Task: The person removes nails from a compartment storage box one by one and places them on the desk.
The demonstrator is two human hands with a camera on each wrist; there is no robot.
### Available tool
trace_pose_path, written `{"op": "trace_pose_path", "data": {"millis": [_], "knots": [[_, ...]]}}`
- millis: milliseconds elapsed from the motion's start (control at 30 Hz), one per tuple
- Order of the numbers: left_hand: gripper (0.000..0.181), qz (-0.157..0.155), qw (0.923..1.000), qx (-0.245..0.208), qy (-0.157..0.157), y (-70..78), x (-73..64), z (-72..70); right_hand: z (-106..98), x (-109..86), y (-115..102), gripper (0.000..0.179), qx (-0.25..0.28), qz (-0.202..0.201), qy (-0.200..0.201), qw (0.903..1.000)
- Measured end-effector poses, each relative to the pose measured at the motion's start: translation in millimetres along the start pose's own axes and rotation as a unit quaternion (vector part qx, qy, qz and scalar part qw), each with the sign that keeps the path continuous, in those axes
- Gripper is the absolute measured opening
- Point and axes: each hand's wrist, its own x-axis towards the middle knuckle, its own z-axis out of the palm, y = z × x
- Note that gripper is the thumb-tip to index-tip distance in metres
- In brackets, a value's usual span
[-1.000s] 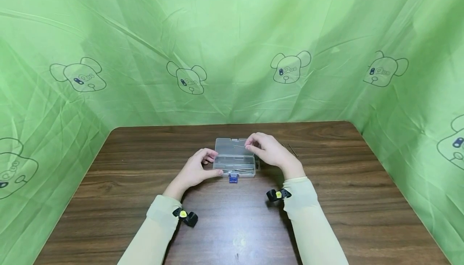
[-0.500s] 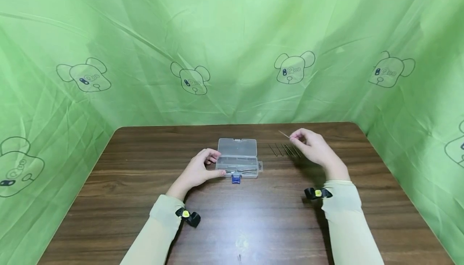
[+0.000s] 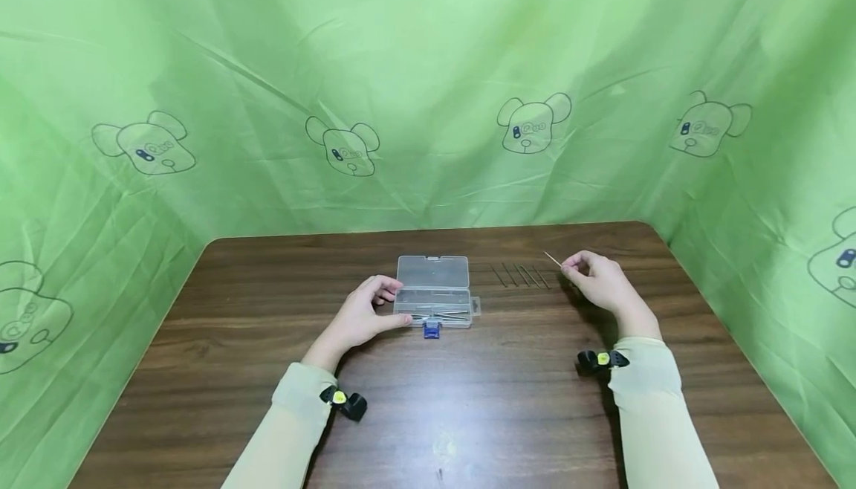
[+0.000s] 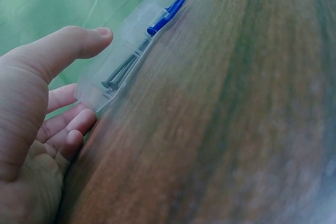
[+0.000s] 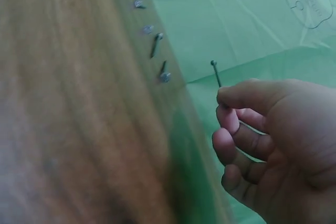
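My right hand (image 3: 600,281) pinches a thin nail (image 3: 553,259) between thumb and fingertips. In the right wrist view this nail (image 5: 216,74) shows a small head at its free end. To the left of that hand, several nails (image 3: 520,275) lie in a row on the table. A clear plastic box (image 3: 433,298) stands with its lid (image 3: 433,272) raised backward and a blue latch (image 3: 432,331) at the front. My left hand (image 3: 361,316) holds the box's left end, thumb at the front and fingers behind. More nails (image 4: 126,66) lie inside the box.
The brown wooden table (image 3: 428,415) has a back edge close behind the box and the row. A green cloth (image 3: 428,88) with printed bear faces hangs at the back and both sides. Light glares off the table's front middle.
My right hand has moved from above the box's lid to the right, past the row, carrying the nail. My left hand has stayed at the box.
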Motion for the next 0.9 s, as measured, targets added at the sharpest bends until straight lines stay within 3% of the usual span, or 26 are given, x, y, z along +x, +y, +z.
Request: {"op": "trace_pose_path", "data": {"millis": [200,533,900], "knots": [[0.061,-0.006,1.0,0.003,0.004,-0.4,-2.2,-0.6,10,1.7,7,0.022,-0.005,0.009,-0.021,0.9997],[0.061,0.012,0.9999,0.002,0.008,0.3,-1.5,2.0,13,0.9,8,0.015,-0.013,0.008,-0.017,0.9997],[0.061,-0.002,1.0,0.004,0.003,2.0,-0.3,1.1,14,2.2,11,0.016,0.003,0.007,-0.019,0.9998]]}}
